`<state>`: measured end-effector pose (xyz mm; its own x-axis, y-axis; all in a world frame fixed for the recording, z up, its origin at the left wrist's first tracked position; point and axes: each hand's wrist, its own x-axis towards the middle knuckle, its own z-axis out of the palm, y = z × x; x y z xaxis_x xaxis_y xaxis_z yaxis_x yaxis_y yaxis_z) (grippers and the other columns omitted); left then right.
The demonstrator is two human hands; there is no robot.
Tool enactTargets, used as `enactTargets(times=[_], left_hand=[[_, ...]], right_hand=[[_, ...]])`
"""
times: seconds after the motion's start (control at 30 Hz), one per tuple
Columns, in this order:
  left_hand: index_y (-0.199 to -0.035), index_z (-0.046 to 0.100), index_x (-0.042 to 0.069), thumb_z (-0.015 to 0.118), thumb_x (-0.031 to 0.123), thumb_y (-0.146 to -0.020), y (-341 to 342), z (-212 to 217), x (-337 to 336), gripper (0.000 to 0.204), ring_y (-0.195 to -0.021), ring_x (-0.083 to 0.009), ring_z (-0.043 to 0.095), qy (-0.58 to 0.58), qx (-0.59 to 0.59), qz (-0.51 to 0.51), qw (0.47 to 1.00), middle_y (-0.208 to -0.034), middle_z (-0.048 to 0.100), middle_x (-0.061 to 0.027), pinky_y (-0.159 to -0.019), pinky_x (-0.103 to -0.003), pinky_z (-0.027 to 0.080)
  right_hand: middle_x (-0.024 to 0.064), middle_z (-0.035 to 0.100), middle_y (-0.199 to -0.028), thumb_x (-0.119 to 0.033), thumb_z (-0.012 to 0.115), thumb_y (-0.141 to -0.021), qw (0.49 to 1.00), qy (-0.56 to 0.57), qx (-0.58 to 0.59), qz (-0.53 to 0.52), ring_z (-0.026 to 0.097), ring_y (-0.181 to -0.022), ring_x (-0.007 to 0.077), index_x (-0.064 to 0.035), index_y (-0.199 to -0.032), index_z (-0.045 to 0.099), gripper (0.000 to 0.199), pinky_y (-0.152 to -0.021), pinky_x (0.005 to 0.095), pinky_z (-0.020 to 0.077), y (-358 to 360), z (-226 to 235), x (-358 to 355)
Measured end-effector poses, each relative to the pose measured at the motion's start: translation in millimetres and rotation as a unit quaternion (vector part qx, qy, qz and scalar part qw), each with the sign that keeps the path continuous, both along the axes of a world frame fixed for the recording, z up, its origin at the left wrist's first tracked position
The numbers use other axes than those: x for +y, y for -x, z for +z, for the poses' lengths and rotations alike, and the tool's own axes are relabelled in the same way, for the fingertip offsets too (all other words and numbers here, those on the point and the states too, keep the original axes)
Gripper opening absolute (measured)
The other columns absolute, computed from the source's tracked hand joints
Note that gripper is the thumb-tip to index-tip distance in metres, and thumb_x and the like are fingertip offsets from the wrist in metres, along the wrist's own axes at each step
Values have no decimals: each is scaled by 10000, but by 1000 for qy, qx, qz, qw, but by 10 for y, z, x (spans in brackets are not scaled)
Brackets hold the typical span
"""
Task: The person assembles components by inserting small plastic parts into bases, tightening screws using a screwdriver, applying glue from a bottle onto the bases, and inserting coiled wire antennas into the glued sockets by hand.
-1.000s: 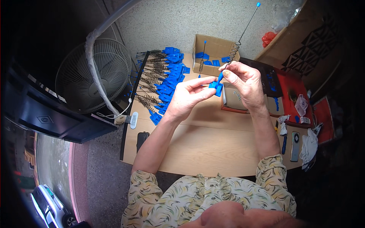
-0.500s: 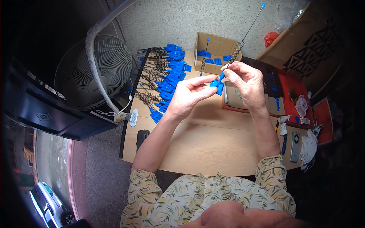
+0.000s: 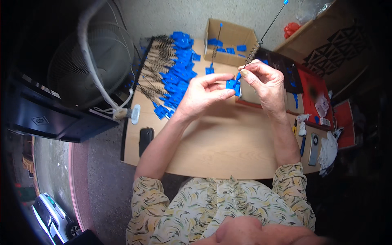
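Observation:
Over the table, my left hand (image 3: 204, 96) pinches a small blue plastic piece (image 3: 230, 84) between thumb and fingers. My right hand (image 3: 267, 83) is closed around the lower end of a coiled spring wire (image 3: 252, 52), where a narrow blue part (image 3: 238, 77) meets the plastic piece. The wire rises to the upper right and ends in a blue tip (image 3: 286, 2). My fingers partly hide the join. Beyond my left hand lies another spring wire with a blue base (image 3: 210, 71). A large pile of similar blue-ended spring wires (image 3: 177, 75) spreads to its left.
An open cardboard box (image 3: 230, 30) with blue pieces stands at the back. A fan (image 3: 90, 65) is at left. A black case (image 3: 145, 141) lies by my left forearm. A phone (image 3: 313, 149) and white cloth (image 3: 329, 152) lie at the right edge, near a red tray (image 3: 314, 87).
The view has shifted, so the table and pile sit higher and further left in the picture. Both hands keep their pinch on the blue piece and the spring wire.

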<state>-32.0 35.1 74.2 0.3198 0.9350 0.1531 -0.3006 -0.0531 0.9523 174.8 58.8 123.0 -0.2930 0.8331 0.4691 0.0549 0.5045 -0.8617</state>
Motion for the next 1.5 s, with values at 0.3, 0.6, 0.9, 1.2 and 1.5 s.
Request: enactTargets(times=[0.3, 0.6, 0.9, 1.2, 1.5], left_hand=[[-1310, 639, -27, 818, 46, -843, -60, -656, 61, 506, -1010, -154, 696, 15, 87, -27, 996, -1067, 730, -95, -891, -292, 577], [-1122, 745, 23, 861, 163, -749, -48, -1127, 36, 415, -1013, -282, 681, -259, 348, 85, 897, -1051, 739, -109, -917, -383, 549], [-1069, 758, 9, 843, 187, -760, -26, -1274, 87, 367, -1075, -303, 647, -277, 365, 90, 884, -1146, 709, -117, -949, -410, 532], [-1097, 764, 45, 834, 228, -787, -32, -1293, 108, 366, -1087, -299, 640, -272, 390, 78, 876, -1128, 709, -107, -972, -410, 523], [-1096, 765, 56, 835, 249, -794, -34, -1306, 138, 364, -1064, -302, 650, -264, 387, 66, 881, -1095, 707, -107, -963, -420, 526]], right_hand=[[70, 720, -919, -18, 754, -888, 997, 43, -53, -44, 622, -896, 137, 41, -975, 753, 105, -839, 283, 497, -95, -789, -98], [48, 698, -912, -30, 762, -883, 974, -14, -218, -63, 614, -866, 126, 6, -959, 747, 85, -833, 281, 491, -69, -1205, -222], [67, 683, -1000, -26, 748, -903, 982, 39, -174, -63, 637, -951, 140, 55, -1015, 727, 140, -870, 269, 487, -196, -1348, -174], [75, 654, -1061, -21, 737, -917, 982, 6, -173, -75, 664, -931, 121, 87, -1032, 709, 160, -817, 240, 544, -200, -1288, -163], [71, 689, -998, -52, 752, -913, 975, 2, -209, -80, 677, -915, 123, 61, -993, 742, 139, -835, 255, 556, -100, -1348, -167]])
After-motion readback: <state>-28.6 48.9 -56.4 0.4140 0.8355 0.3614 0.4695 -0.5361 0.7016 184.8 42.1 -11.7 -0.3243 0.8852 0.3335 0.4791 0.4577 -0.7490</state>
